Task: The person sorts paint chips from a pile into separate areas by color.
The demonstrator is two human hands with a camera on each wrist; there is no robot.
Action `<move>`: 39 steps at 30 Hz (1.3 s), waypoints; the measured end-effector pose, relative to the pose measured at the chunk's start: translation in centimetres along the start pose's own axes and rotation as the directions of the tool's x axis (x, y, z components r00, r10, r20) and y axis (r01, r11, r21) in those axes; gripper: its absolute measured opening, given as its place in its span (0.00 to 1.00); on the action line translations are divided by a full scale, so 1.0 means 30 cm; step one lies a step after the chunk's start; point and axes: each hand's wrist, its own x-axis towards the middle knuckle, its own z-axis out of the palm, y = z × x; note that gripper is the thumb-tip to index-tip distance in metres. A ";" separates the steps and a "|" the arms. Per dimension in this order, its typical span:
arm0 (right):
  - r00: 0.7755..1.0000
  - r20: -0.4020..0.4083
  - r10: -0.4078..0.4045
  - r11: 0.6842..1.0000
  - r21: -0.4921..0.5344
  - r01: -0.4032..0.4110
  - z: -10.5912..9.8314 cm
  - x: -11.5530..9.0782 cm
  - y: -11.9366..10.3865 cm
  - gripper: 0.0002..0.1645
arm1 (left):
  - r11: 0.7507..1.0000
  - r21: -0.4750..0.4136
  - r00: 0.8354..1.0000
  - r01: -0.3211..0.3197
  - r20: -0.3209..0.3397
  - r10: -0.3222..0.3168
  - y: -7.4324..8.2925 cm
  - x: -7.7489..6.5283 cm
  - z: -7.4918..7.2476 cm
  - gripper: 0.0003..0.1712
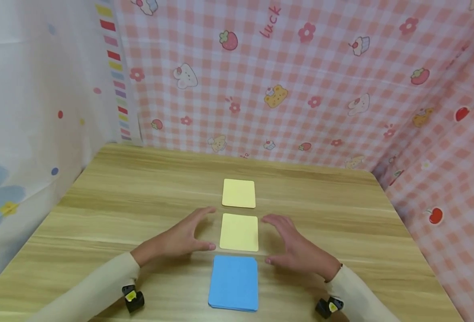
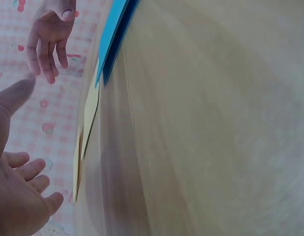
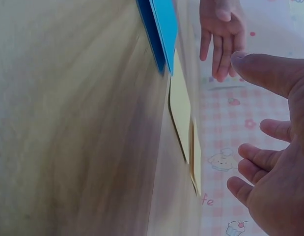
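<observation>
Three square pieces lie in a column on the wooden table. Nearest is a stack of blue square cards [image 1: 234, 282], its lower edges slightly offset. Beyond it lies a yellow square card [image 1: 239, 232], and farther back a second yellow square card [image 1: 239, 193]. My left hand [image 1: 178, 235] hovers just left of the middle yellow card, thumb and fingers spread apart. On the other side my right hand [image 1: 297, 246] mirrors it, palm facing inward. Both wrist views show relaxed fingers with nothing held, the left hand [image 2: 19, 182] and right hand [image 3: 279, 162] both above the table.
The wood-grain table [image 1: 132, 192] reaches back to a pink checked cloth [image 1: 253, 85] hanging behind it. A white printed cloth [image 1: 40, 89] hangs at the left, and more checked cloth [image 1: 454, 161] at the right. Each sleeve carries a small black wrist camera [image 1: 133, 298].
</observation>
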 end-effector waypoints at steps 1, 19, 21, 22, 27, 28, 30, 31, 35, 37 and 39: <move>1.000 0.002 0.005 1.000 0.002 -0.005 -0.001 0.003 0.004 0.55 | 1.000 -0.003 1.000 0.003 0.003 -0.003 -0.002 0.005 -0.001 0.55; 0.989 0.060 0.137 0.990 0.020 -0.139 0.029 0.076 0.102 0.57 | 0.999 0.045 0.998 0.031 0.046 -0.033 -0.085 0.088 -0.034 0.56; 0.983 0.071 0.167 0.985 0.027 -0.170 0.031 0.076 0.109 0.58 | 0.998 0.057 0.998 0.027 0.057 -0.031 -0.089 0.094 -0.035 0.57; 0.981 0.075 0.178 0.983 0.029 -0.181 0.031 0.076 0.111 0.58 | 0.997 0.068 0.998 0.024 0.063 -0.029 -0.091 0.097 -0.035 0.57; 0.978 0.073 0.194 0.981 0.016 -0.196 0.037 0.075 0.124 0.58 | 0.992 0.127 0.996 -0.023 0.084 0.013 -0.095 0.113 -0.023 0.57; 0.979 0.069 0.191 0.981 0.006 -0.192 0.039 0.074 0.127 0.58 | 0.988 0.151 0.996 -0.042 0.085 0.029 -0.095 0.116 -0.019 0.56; 0.981 0.062 0.183 0.983 -0.008 -0.183 0.044 0.074 0.130 0.58 | 0.975 0.205 0.994 -0.084 0.085 0.068 -0.094 0.120 -0.010 0.55; 0.983 0.059 0.177 0.984 -0.018 -0.176 0.046 0.074 0.130 0.58 | 0.966 0.234 0.992 -0.106 0.085 0.088 -0.093 0.122 -0.005 0.54; 0.986 0.057 0.155 0.987 -0.044 -0.153 0.057 0.075 0.130 0.56 | 0.934 0.327 0.988 -0.147 0.091 0.124 -0.090 0.122 0.014 0.54; 0.986 0.056 0.159 0.986 -0.057 -0.156 0.060 0.075 0.129 0.56 | 0.926 0.349 0.988 -0.146 0.093 0.121 -0.090 0.122 0.021 0.54; 0.987 0.049 0.153 0.986 -0.070 -0.150 0.065 0.076 0.131 0.55 | 0.923 0.358 0.989 -0.142 0.088 0.118 -0.092 0.124 0.027 0.54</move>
